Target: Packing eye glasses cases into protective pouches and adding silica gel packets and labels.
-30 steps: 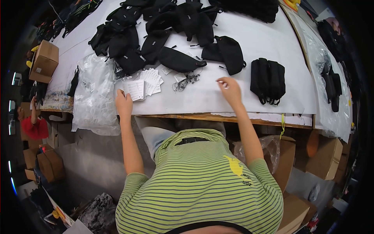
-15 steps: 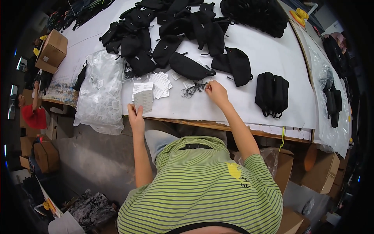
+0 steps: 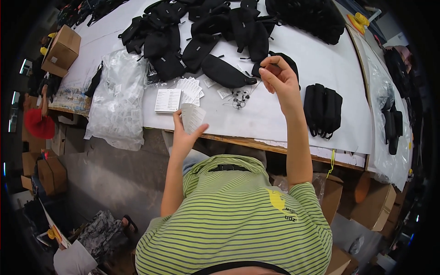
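My left hand (image 3: 184,137) grips a white printed card tag (image 3: 193,118) over the table's front edge, thumb stretched to the right. Just beyond it sit a neat stack of white tags (image 3: 167,101) and a fanned group of tags (image 3: 189,86). My right hand (image 3: 280,80) is raised above the table with its fingers curled toward the thumb; whatever they pinch is too small to make out. To its left lies a small tangle of black tag strings (image 3: 239,99). A black waist bag (image 3: 224,72) rests behind the strings, and another black bag (image 3: 291,64) is partly hidden by my right hand.
Many black bags (image 3: 199,49) are heaped at the back of the white table (image 3: 316,59). Upright black bags (image 3: 323,110) stand at the right. Clear plastic bags (image 3: 117,103) hang over the front edge at left. A cardboard box (image 3: 63,49) and a person in red (image 3: 39,123) are farther left.
My right hand has lifted from the tag strings and moved up and to the right. My left hand has shifted right with the tag, uncovering the stack. The strings lie more spread out.
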